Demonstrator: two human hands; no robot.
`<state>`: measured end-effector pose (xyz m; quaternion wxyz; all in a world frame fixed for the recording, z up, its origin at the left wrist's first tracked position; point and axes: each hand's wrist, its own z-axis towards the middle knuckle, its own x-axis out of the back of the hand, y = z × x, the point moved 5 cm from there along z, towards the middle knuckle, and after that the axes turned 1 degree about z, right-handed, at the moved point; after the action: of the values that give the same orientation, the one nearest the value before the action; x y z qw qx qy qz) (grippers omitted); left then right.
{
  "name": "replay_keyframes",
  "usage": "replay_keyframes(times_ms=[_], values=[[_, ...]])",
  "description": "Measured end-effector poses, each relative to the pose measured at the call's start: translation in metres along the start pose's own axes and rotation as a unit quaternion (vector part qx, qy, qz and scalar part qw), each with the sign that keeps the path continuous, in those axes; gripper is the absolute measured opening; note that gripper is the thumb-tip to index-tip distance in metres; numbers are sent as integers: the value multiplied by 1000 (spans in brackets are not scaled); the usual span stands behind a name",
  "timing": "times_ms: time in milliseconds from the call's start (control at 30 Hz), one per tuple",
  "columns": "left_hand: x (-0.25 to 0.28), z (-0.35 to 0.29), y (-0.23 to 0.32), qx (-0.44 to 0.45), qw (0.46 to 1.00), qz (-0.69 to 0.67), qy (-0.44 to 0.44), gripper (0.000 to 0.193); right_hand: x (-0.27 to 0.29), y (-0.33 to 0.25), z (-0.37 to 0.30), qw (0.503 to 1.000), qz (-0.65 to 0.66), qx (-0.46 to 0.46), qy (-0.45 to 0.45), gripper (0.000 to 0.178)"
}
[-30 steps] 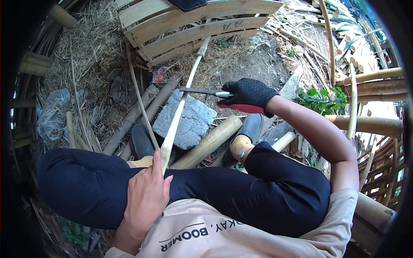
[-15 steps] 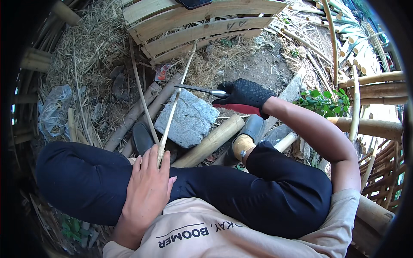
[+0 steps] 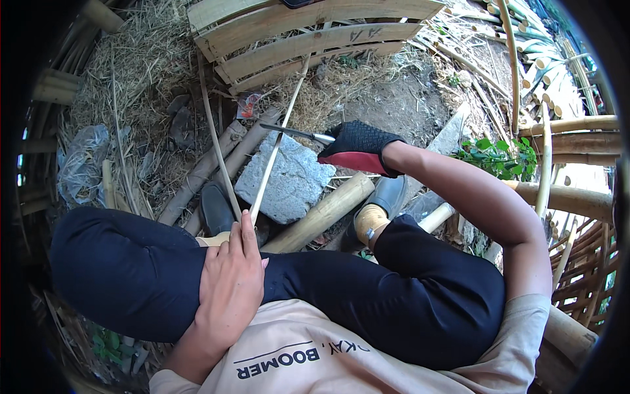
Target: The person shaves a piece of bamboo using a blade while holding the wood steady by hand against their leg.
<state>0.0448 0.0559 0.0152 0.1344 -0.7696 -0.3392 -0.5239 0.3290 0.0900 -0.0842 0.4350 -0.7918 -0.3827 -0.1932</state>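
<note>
My left hand [image 3: 231, 284] rests on my left thigh and pinches the near end of a thin pale bamboo strip [image 3: 274, 152], which slants up and away over a flat grey stone [image 3: 287, 181]. My right hand [image 3: 357, 146], in a black and red glove, grips a knife [image 3: 292, 132]. The dark blade points left and meets the strip about halfway along it. I sit with my legs in dark trousers, and my black shoes [image 3: 215, 209] are planted by the stone.
A slatted bamboo panel [image 3: 308, 36] lies at the top. Thick bamboo poles [image 3: 321, 211] and thinner sticks [image 3: 213, 139] lie around the stone. Straw and a plastic bag [image 3: 80, 163] are at the left; green leaves [image 3: 500, 152] and stacked bamboo [image 3: 577, 125] at the right.
My left hand has drawn the strip back toward me along my thigh. The gloved hand with the knife has stayed almost in place, the blade still on the strip.
</note>
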Motion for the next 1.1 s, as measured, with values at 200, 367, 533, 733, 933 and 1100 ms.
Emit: replay_keyframes(times_ms=[200,367,533,733,933,1100], values=[[-8,0,1,-26,994,104,18,68,-13,-13,20,997,-32,71,-19,47],[-4,-4,2,-31,995,94,-18,65,-7,9,19,986,-159,39,44,38],[-3,-3,5,-51,995,91,11,64,19,62,6,984,-156,-42,80,33],[7,-3,4,-11,1000,-27,-10,64,13,33,-8,979,-176,33,100,32],[6,0,0,-1,1000,-28,-12,63,0,49,-20,979,-168,38,113,38],[5,-1,-5,8,1000,-9,19,64,-5,59,-25,972,-50,-35,226,38]])
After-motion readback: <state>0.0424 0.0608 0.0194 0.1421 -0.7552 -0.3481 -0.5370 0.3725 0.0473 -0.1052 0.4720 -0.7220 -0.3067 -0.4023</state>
